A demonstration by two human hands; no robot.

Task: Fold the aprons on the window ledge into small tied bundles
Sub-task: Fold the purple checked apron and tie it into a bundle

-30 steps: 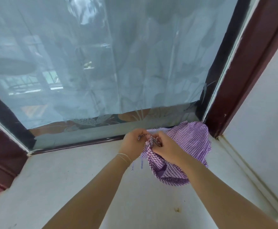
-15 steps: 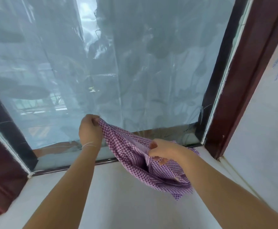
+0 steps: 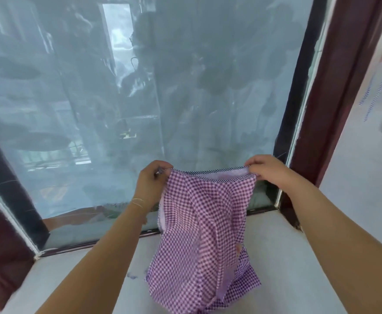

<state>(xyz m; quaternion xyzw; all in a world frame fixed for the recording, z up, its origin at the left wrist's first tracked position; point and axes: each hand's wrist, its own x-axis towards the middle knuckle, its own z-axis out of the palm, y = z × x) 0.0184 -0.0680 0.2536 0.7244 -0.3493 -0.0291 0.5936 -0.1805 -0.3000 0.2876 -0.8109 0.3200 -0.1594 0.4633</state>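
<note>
A person is holding a purple checked apron (image 3: 204,225) up above the window ledge (image 3: 287,257), left hand (image 3: 151,184) and right hand (image 3: 267,171) each pinching a top corner, likely needing the striped edge level and taut for a square fold.

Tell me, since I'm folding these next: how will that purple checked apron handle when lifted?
Probably floppy: the purple checked apron hangs in soft folds between the left hand and right hand. Likely light, since fingertip pinches hold it. Its lower part crumples on the ledge, so it won't keep shape.
</note>
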